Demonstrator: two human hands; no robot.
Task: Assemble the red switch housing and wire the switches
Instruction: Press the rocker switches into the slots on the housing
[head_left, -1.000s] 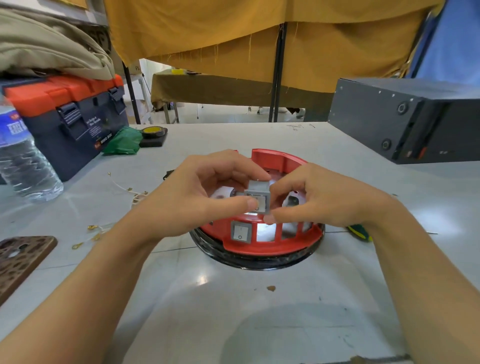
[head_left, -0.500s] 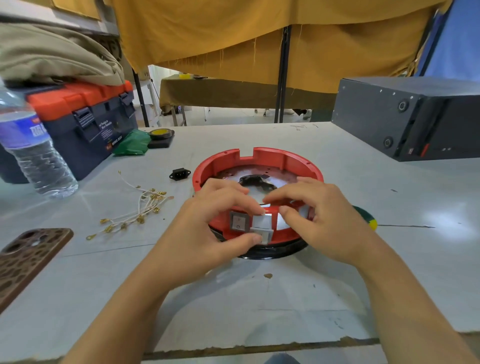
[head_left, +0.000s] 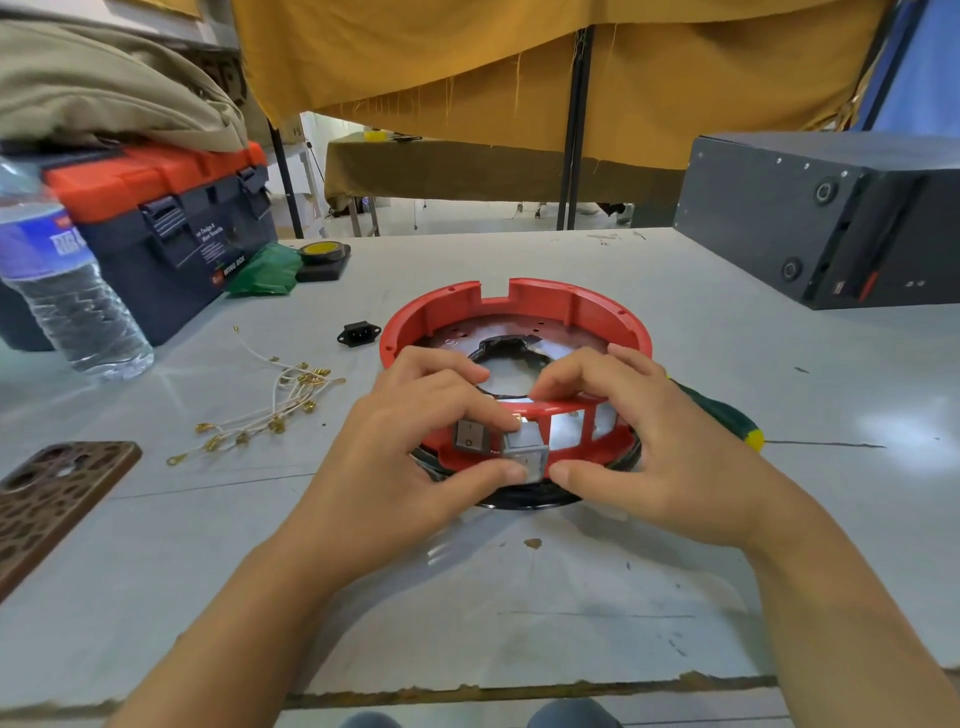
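The round red switch housing (head_left: 582, 312) lies on the grey table (head_left: 519, 597), its near wall cut into square windows. One grey rocker switch (head_left: 471, 435) sits in the leftmost window. A second grey switch (head_left: 525, 451) is tilted at the window beside it. My left hand (head_left: 410, 457) pinches that second switch from the left, thumb below and fingers above. My right hand (head_left: 660, 452) pinches it from the right, thumb at its lower corner, fingers curled over the housing rim.
A bundle of white wires with gold terminals (head_left: 270, 405) lies left of the housing, a black power socket (head_left: 358, 332) behind it. A water bottle (head_left: 67, 291), toolbox (head_left: 171, 228) and phone case (head_left: 47, 499) stand at left, a dark metal box (head_left: 831, 218) at right. A green-handled screwdriver (head_left: 727, 415) lies behind my right hand.
Both hands have lowered the second switch from above the housing down to the window beside the fitted switch. The camera has pulled back and tilted.
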